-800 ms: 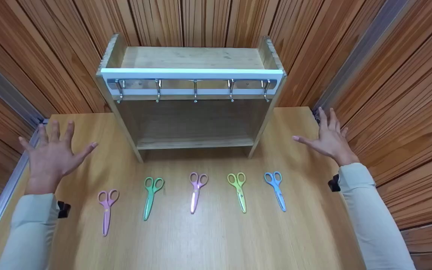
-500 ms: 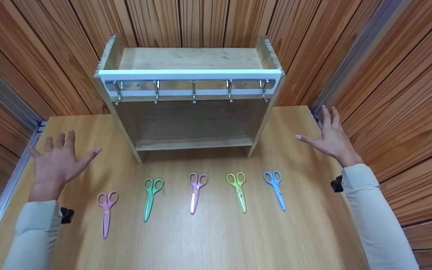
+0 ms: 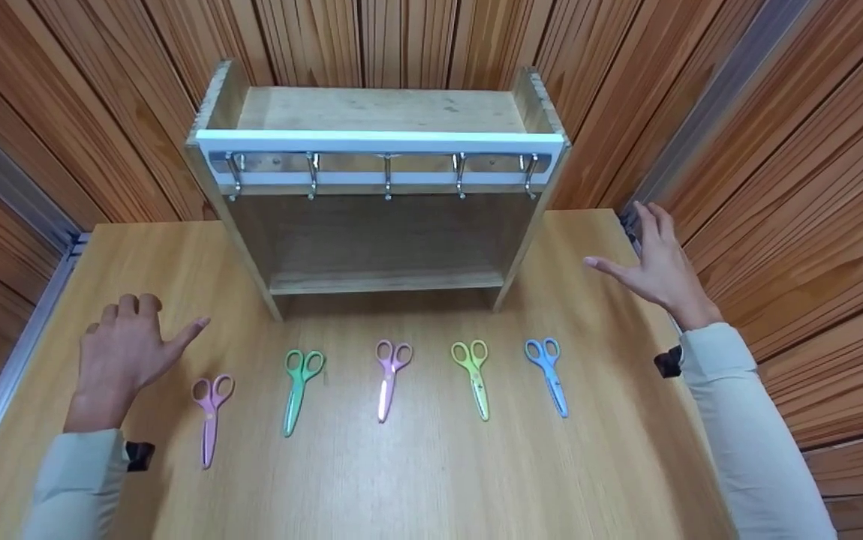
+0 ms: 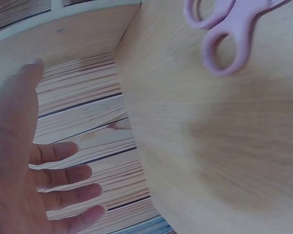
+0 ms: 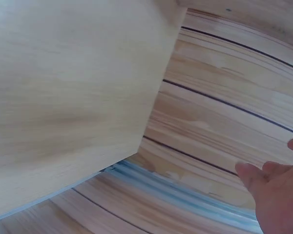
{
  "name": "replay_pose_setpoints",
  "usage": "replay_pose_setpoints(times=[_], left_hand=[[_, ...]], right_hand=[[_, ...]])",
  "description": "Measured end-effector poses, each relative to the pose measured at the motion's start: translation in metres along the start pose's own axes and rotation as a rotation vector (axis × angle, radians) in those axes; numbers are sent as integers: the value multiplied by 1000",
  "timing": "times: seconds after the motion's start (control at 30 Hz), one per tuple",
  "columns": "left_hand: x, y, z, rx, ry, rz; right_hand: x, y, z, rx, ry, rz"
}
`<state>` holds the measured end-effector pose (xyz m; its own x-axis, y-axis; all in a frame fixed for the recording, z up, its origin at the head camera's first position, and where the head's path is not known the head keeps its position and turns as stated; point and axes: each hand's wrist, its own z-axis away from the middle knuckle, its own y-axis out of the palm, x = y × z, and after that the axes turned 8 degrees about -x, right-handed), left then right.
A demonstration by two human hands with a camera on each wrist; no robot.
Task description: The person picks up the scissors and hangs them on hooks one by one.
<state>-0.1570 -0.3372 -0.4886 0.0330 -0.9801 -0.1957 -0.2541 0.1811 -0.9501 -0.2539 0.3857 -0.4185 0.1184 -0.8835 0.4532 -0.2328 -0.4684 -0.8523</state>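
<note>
Several pairs of scissors lie in a row on the wooden table (image 3: 431, 487). From the left come pink-purple scissors (image 3: 210, 420), green scissors (image 3: 296, 397), a second pink pair (image 3: 387, 382), yellow-green scissors (image 3: 476, 382) and blue scissors (image 3: 550, 379). My left hand (image 3: 124, 352) hovers above the table, up and left of the leftmost pair, holding nothing. In the left wrist view the handles of the pink-purple scissors (image 4: 229, 44) show beyond my spread fingers. My right hand (image 3: 664, 274), empty too, hangs over the table's right edge with its thumb apart, up and right of the blue scissors.
Behind the scissors stands a wooden shelf (image 3: 386, 286). A white rail (image 3: 431, 141) with several metal hooks (image 3: 388, 176) runs across its upper front. Wood-plank walls (image 3: 814, 262) close in the back and sides, with metal corner strips (image 3: 717, 105).
My left hand has come down and right, nearer the leftmost scissors, and its fingers bend more. My right hand has barely moved. The scissors lie as before.
</note>
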Motion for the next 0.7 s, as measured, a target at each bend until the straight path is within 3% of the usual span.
replay_pose_setpoints(times=[0.23, 0.5, 0.7], left_hand=[[0, 5, 17, -21, -8, 1], [-4, 13, 32, 11, -19, -8], [-13, 33, 47, 100, -64, -11]], right_hand=[[24, -6, -8, -40, -58, -40], [45, -13, -17, -111, -87, -107], [55, -17, -19, -145, -119, -140]])
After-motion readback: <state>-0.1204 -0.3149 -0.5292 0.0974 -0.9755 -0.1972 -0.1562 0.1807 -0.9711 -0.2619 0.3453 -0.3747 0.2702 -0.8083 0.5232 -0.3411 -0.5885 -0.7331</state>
